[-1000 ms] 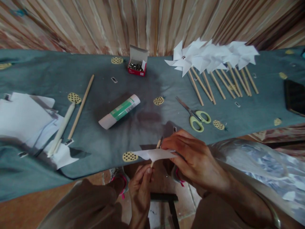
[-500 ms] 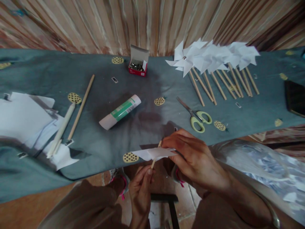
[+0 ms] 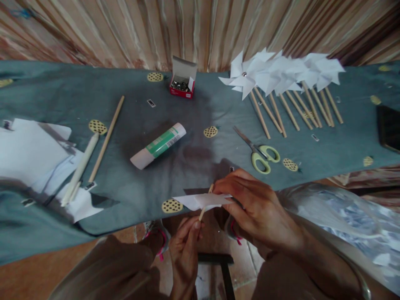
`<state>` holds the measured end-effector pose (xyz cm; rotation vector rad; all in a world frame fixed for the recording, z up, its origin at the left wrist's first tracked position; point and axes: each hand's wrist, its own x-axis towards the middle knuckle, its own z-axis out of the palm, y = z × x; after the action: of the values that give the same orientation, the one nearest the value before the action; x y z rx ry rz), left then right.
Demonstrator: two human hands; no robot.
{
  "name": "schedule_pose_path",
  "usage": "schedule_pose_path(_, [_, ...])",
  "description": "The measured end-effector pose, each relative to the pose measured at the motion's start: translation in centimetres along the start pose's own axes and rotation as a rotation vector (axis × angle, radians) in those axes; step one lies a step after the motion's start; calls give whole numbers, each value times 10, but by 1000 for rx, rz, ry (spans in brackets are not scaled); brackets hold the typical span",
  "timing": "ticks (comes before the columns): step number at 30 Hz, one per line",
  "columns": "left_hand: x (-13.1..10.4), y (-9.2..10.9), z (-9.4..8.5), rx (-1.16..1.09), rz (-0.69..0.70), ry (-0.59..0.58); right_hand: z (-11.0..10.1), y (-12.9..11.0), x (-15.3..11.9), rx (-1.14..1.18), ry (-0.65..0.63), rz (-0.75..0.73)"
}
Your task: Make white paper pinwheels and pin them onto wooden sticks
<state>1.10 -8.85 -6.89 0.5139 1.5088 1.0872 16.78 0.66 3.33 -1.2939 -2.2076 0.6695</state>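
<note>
My left hand (image 3: 185, 246) pinches the lower end of a thin wooden stick (image 3: 202, 213) between thumb and fingertips, just past the table's front edge. A white paper pinwheel (image 3: 196, 201), seen nearly edge-on, lies across that stick. My right hand (image 3: 254, 204) is closed on the pinwheel's right side, thumb below and fingers above. Its index fingertip is close to the stick's far end; whether it touches is hard to see. Scissors (image 3: 256, 153) with green handles lie beyond my right hand. A rolled tube with a green label (image 3: 158, 146) lies farther left.
Finished pinwheels (image 3: 281, 73) on sticks lie in a row at the back right. A small red box (image 3: 182, 86) of shiny metal pins stands open. Loose sticks (image 3: 106, 139) and white paper sheets (image 3: 34, 154) are at left. A dark phone-like object (image 3: 389, 127) sits at far right; a plastic bag (image 3: 343, 221) below.
Both hands keep their hold on the stick and pinwheel, almost unmoved. The view has shifted very slightly.
</note>
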Motion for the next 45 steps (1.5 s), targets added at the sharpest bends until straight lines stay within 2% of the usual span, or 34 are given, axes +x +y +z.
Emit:
schedule_pose_path(6, [0, 2, 0, 12, 6, -6, 1, 0, 2, 139, 23, 110])
schedule_pose_path(11, [-1, 2, 0, -9, -12, -13, -2, 0, 8, 198, -58, 295])
schedule_pose_path(15, [-2, 1, 0, -47, -39, 3, -4, 3, 16, 251, -124, 378])
schedule_pose_path(20, [-5, 6, 2, -66, -53, -23, -2, 10, 26, 301, -191, 411])
schedule_pose_path(29, [-18, 31, 11, -234, -126, -44, -1, 17, 44, 246, -275, 466])
schedule_pose_path(35, [-21, 32, 10, -237, -151, -45, -3, 19, 51, 209, -267, 451])
schedule_pose_path(40, [-24, 34, 10, -265, -174, -73, -3, 22, 58, 170, -321, 434])
schedule_pose_path(45, [-26, 34, 13, -310, -221, -102, -5, 20, 65, 38, -360, 401])
